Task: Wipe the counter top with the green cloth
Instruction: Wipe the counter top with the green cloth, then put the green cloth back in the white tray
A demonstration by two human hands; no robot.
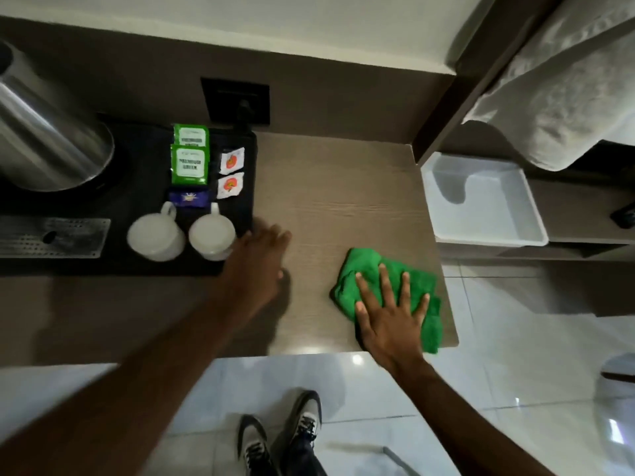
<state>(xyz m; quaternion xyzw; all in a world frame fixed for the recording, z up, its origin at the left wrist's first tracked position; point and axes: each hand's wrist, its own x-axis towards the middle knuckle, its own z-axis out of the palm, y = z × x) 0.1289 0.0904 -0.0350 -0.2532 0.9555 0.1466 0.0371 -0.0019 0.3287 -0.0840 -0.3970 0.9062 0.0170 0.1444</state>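
Green cloth (388, 286) under my flat open right hand (391, 317); left hand (256, 266) open, blurred. I judge the worktop (326, 207) mostly unwiped.

fluffy green cloth (385, 286), matt wood-grain counter top (330, 201), shiny metal kettle (44, 139)

Hotel room, at the tea and coffee counter
A black tray (247, 187) holds a steel kettle (51, 139), two white cups (156, 237), tea bags (189, 164) and small sachets (231, 171); folded white towels (563, 97) sit on a shelf beside a glossy tiled floor (515, 338)
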